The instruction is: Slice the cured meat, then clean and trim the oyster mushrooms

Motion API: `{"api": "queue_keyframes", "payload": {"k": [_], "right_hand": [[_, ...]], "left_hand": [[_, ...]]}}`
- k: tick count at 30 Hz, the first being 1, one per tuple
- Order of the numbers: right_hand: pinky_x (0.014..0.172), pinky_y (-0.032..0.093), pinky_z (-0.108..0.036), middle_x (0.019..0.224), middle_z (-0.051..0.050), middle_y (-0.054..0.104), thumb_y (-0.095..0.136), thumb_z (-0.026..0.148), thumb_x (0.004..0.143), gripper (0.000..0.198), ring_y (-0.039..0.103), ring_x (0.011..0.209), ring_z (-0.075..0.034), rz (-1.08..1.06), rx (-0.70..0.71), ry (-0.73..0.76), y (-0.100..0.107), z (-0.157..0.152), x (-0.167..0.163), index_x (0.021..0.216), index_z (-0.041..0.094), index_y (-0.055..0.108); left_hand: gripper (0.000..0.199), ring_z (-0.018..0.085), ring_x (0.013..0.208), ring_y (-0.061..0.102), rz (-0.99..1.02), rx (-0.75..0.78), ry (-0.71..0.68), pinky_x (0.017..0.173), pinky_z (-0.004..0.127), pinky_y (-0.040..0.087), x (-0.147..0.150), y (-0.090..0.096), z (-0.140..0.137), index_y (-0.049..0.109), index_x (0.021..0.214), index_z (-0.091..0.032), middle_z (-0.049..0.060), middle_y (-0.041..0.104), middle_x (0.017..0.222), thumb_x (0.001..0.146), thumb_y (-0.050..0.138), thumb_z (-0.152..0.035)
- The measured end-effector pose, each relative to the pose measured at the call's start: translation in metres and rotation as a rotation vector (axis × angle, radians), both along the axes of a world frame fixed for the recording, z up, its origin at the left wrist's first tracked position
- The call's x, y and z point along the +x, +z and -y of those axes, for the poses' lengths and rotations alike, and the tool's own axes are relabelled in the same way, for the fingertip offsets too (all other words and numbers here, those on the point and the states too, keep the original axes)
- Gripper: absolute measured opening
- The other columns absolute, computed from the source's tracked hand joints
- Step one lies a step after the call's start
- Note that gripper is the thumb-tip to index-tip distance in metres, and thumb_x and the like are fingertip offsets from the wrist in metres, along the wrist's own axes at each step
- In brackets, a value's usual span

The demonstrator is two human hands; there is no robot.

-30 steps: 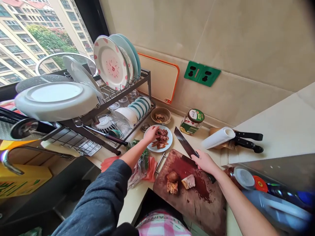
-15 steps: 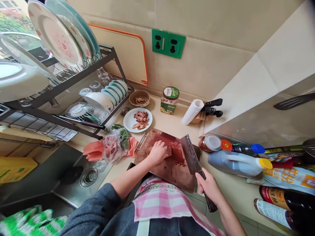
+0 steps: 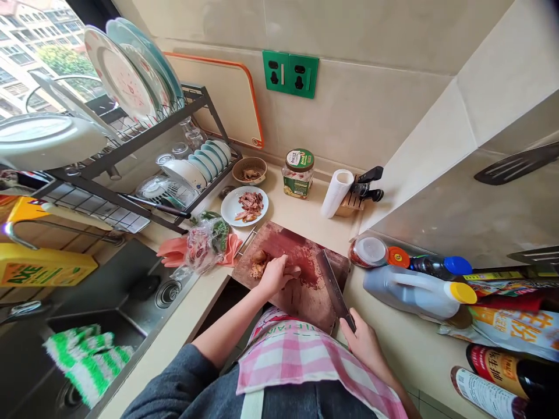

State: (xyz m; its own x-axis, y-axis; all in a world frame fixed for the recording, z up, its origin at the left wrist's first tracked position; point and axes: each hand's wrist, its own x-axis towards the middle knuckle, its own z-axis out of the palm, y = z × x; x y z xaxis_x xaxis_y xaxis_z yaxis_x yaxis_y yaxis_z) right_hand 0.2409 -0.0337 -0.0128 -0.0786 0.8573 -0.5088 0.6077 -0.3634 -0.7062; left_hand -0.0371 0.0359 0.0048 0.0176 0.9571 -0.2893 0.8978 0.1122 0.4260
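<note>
My left hand (image 3: 274,276) is over the middle of the brown cutting board (image 3: 301,305), its fingers closed on a small piece of meat (image 3: 293,272). My right hand (image 3: 361,338) grips the dark handle of a cleaver (image 3: 332,286). The blade stands nearly on edge at the board's right side, a short way from the left hand. Reddish minced bits lie on the board between the hand and the blade. More brown meat (image 3: 258,265) rests on the board left of my left hand. Beyond the board, a white plate (image 3: 231,210) bears sliced meat.
A dish rack (image 3: 192,96) and a sink (image 3: 144,317) are at left. Pink gloves (image 3: 172,251) and a plastic bag (image 3: 201,249) lie by the board. Behind stand a strainer bowl (image 3: 262,169), a jar (image 3: 297,174), a paper roll (image 3: 337,195) and a knife block (image 3: 349,203). Bottles, including a large jug (image 3: 406,291), line the right.
The cleaver has turned from showing its broad side to nearly edge-on, and my right hand has shifted slightly left. My left hand has lifted and drawn together, uncovering meat on the board's left. The view has shifted.
</note>
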Motion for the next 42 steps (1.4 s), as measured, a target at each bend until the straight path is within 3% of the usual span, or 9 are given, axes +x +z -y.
{"api": "queue_keyframes", "payload": {"k": [5,10,17,26,29,32,35,38,42], "right_hand": [[0.065,0.043,-0.029,0.079,-0.01,0.066,0.04,0.048,0.08,0.038,0.062,0.072,-0.023,0.118,0.101,0.151,-0.009,-0.001,0.004,0.096,0.018,0.058],[0.066,0.043,-0.028,0.074,-0.008,0.065,0.038,0.045,0.082,0.035,0.063,0.077,-0.023,0.122,0.093,0.177,-0.01,0.0,0.004,0.097,0.019,0.057],[0.059,0.038,-0.027,0.07,-0.006,0.062,0.038,0.038,0.084,0.026,0.062,0.07,-0.022,0.182,0.107,0.203,-0.01,0.005,-0.003,0.093,0.019,0.053],[0.054,0.033,-0.028,0.066,-0.004,0.059,0.038,0.035,0.085,0.015,0.06,0.065,-0.024,0.199,0.114,0.218,-0.009,0.006,-0.008,0.083,0.022,0.046],[0.054,0.033,-0.028,0.066,-0.005,0.06,0.037,0.034,0.085,0.015,0.061,0.065,-0.024,0.211,0.12,0.22,-0.009,0.007,-0.009,0.083,0.022,0.045],[0.054,0.034,-0.028,0.068,-0.006,0.061,0.034,0.035,0.086,0.017,0.062,0.067,-0.025,0.221,0.115,0.229,-0.008,0.007,-0.01,0.086,0.022,0.045],[0.055,0.036,-0.028,0.07,-0.007,0.062,0.03,0.035,0.087,0.022,0.063,0.069,-0.025,0.252,0.106,0.258,-0.005,0.007,-0.011,0.091,0.021,0.046],[0.055,0.038,-0.029,0.071,-0.009,0.063,0.028,0.034,0.088,0.025,0.063,0.07,-0.026,0.276,0.108,0.285,-0.003,0.006,-0.012,0.094,0.019,0.048],[0.056,0.04,-0.032,0.074,-0.012,0.065,0.029,0.033,0.089,0.029,0.064,0.072,-0.029,0.271,0.136,0.294,-0.003,0.006,-0.011,0.101,0.018,0.049]], "left_hand": [[0.024,0.02,0.089,0.058,0.24,0.062,0.092,0.08,0.031,0.043,0.006,-0.001,0.011,0.056,0.089,-0.019,0.004,0.064,0.091,0.068,0.067,-0.022],[0.027,0.015,0.073,0.06,0.506,-0.041,0.286,0.066,0.025,0.046,0.023,-0.009,0.009,0.058,0.088,-0.017,0.0,0.065,0.08,0.066,0.068,-0.03],[0.016,0.019,0.079,0.062,0.271,-0.057,0.09,0.071,0.027,0.045,0.029,-0.012,0.0,0.064,0.088,-0.02,0.004,0.069,0.085,0.077,0.056,-0.028],[0.026,0.014,0.068,0.058,0.367,-0.173,0.242,0.062,0.024,0.045,0.018,-0.017,-0.002,0.06,0.094,-0.016,0.001,0.063,0.074,0.07,0.064,-0.026],[0.031,0.014,0.068,0.058,0.614,-0.258,0.376,0.061,0.024,0.045,0.015,-0.017,-0.001,0.059,0.096,-0.014,0.002,0.062,0.076,0.07,0.066,-0.027],[0.036,0.012,0.067,0.059,1.131,-0.479,0.494,0.059,0.022,0.045,0.011,-0.014,0.002,0.057,0.103,-0.014,0.005,0.063,0.083,0.073,0.066,-0.033],[0.035,0.011,0.065,0.059,1.547,-0.635,0.522,0.057,0.021,0.045,0.007,-0.012,0.005,0.059,0.099,-0.015,0.005,0.062,0.081,0.072,0.068,-0.034],[0.029,0.011,0.064,0.059,1.765,-0.657,0.526,0.057,0.021,0.045,0.005,-0.013,0.008,0.058,0.088,-0.014,0.004,0.061,0.077,0.071,0.07,-0.033],[0.025,0.012,0.065,0.06,1.852,-0.655,0.513,0.058,0.022,0.046,0.005,-0.014,0.01,0.057,0.088,-0.014,0.003,0.06,0.074,0.072,0.07,-0.029]]}}
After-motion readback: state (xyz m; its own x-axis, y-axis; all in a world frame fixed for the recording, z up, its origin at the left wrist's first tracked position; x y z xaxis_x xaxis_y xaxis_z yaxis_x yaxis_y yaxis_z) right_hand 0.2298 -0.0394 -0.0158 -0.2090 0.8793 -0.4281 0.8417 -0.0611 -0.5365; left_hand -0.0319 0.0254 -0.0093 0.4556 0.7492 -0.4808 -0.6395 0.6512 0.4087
